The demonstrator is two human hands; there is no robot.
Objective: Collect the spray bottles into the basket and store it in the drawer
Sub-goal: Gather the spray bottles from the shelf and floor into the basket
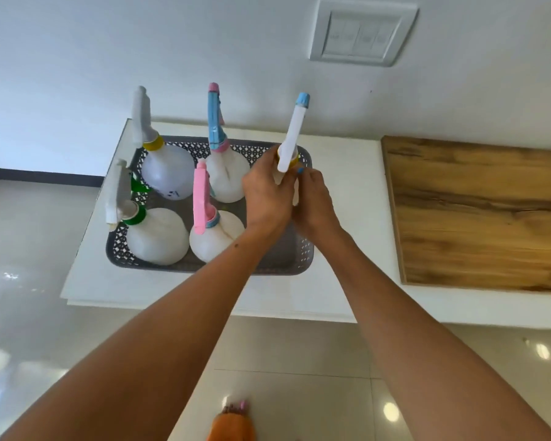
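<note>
Both hands, left hand [269, 198] and right hand [315, 202], clasp the fifth spray bottle [295, 135] at frame centre, over the basket [204, 268]'s free right side. Four bottles crowd in; a clumsy descent could topple the pink-topped bottle [215, 230] beside it.

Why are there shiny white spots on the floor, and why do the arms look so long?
In the head view, the white spots on the glossy floor tiles are glare from lights; the wide lens stretches the forearms and leans the spray bottles outward; the left hand and right hand look slightly blurred around the bottle with the blue nozzle.
</note>
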